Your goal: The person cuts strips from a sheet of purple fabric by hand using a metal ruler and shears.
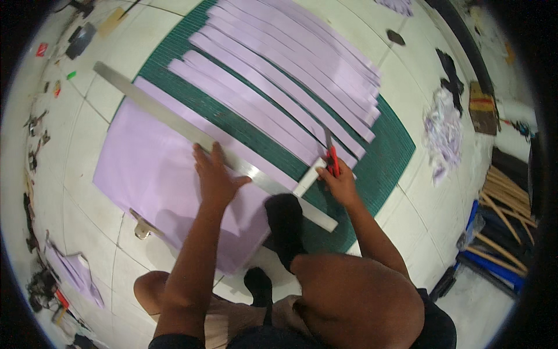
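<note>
Fingers spread, my left hand (216,177) presses on a long metal ruler (165,116) and the lilac fabric (148,154) under it. The ruler runs diagonally across the fabric near its far edge. My right hand (342,181) is closed around a red-handled cutting tool (332,161) with a grey blade pointing away from me; whether scissors or a knife I cannot tell. Against its thumb lies a short white strip (309,178), its near end beside the ruler. Lilac fabric strips (273,70) lie in rows beyond, on a green cutting mat (390,152).
My black-socked foot (285,224) touches the ruler's near end. A metal clip (142,228) sits at the fabric's near-left edge. White scraps (444,134) lie on the tiled floor at right, near wooden sticks (505,198). A lilac scrap (75,267) lies lower left.
</note>
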The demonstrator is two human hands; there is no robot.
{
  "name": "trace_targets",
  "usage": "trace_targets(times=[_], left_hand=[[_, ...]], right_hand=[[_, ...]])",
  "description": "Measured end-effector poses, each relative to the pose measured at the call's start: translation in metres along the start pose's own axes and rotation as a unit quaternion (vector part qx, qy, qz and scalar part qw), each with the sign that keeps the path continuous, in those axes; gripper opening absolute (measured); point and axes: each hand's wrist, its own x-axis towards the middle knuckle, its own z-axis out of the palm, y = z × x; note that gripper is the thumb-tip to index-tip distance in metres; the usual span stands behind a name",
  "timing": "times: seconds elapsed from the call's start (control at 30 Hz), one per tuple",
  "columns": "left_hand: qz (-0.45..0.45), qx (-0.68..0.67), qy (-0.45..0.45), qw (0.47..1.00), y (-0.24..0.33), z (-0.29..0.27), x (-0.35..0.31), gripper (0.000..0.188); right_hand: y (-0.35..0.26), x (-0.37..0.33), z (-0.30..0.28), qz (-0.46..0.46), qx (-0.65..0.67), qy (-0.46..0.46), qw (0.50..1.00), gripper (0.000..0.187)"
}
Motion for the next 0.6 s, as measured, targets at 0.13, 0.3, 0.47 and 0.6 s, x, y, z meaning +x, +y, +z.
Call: trace_targets(times=[0.13,0.3,0.47,0.6], left_hand=[[-0.015,0.06,-0.031,0.998,-0.002,0.0,0.001,0.123],[-0.031,-0.009,-0.003,0.999,-0.006,-0.04,0.019,0.109],[-0.035,-0.003,0.141,0.989,-0.089,-0.116,0.095,0.106],[-0.029,0.055,0.109,0.992,-0.115,-0.154,0.146,0.12]], right_hand=[[-0.008,0.0,0.001,0.028,-0.009,-0.004,1.0,0.047],[-0.079,0.003,-0.001,0.094,0.01,-0.007,0.995,0.033],[-0.149,0.098,0.065,-0.048,0.044,-0.059,0.996,0.033],[-0.227,0.181,0.178,-0.176,0.078,-0.087,0.977,0.031]])
